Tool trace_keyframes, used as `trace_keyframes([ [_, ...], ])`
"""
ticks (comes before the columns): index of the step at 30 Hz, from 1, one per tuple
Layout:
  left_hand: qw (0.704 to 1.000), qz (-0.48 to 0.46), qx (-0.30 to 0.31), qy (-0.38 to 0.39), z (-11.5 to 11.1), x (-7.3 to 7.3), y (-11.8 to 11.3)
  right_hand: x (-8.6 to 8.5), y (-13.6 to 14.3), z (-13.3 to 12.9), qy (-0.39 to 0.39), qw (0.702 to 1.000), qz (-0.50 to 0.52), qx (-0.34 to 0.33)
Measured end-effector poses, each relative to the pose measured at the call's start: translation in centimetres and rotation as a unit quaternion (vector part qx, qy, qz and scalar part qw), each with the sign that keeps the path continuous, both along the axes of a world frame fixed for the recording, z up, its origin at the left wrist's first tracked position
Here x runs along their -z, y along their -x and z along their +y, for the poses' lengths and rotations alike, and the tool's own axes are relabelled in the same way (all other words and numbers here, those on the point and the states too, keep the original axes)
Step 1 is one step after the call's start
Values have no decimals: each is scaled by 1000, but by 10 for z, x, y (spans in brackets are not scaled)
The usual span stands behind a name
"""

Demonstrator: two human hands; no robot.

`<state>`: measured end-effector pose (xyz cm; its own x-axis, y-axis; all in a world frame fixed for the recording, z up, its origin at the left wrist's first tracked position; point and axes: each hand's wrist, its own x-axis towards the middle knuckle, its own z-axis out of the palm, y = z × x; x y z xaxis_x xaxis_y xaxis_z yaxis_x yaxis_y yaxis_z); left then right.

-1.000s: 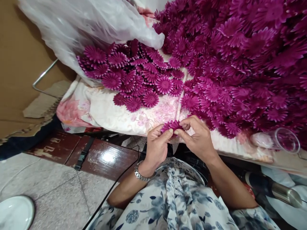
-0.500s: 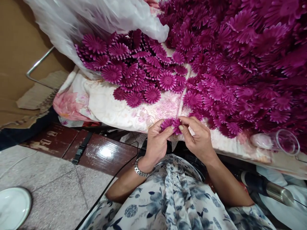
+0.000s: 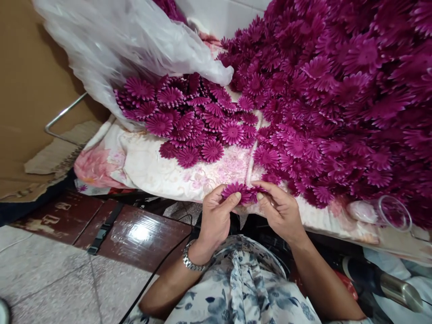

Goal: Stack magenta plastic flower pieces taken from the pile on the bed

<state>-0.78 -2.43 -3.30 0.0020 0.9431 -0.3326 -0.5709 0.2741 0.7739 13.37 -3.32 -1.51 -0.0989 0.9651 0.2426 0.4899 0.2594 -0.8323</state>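
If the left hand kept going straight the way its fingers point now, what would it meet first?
The left hand points up and slightly right, pinching a purple flower piece together with the right hand. Straight on, it would probably first meet the bare floral cloth, then the loose flowers; depth is unclear.

no legible text, labels, brands or numbers anywhere

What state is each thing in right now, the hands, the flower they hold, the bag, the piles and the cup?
left hand: pinching the held flower
right hand: pinching the same flower
held flower: between both hands' fingertips, petals spread
plastic bag: open, flowers spilling from it
small flower pile: loose on the cloth
large flower pile: heaped high
clear cup: lying on its side
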Motion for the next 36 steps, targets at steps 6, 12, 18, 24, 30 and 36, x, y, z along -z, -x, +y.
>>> trace_keyframes([
  [6,998,-3,-56,-18,6,1,3,-3,-1,-1,2,997,17,80],
  [12,999,15,-9,-38,3,1,-3,-9,-1,2,-16,1000,0,14],
  [18,1000,-8,22,-10,-1,-5,-9,-3,-5,0,31,998,-18,-58],
  [24,999,-1,33,-4,-1,-8,-11,2,-7,-3,52,997,30,-40],
  [30,999,10,40,-17,-3,-4,-13,1,-4,-2,39,999,23,-10],
  [36,1000,7,17,-17,-2,-1,-12,3,-7,-4,36,996,69,52],
])
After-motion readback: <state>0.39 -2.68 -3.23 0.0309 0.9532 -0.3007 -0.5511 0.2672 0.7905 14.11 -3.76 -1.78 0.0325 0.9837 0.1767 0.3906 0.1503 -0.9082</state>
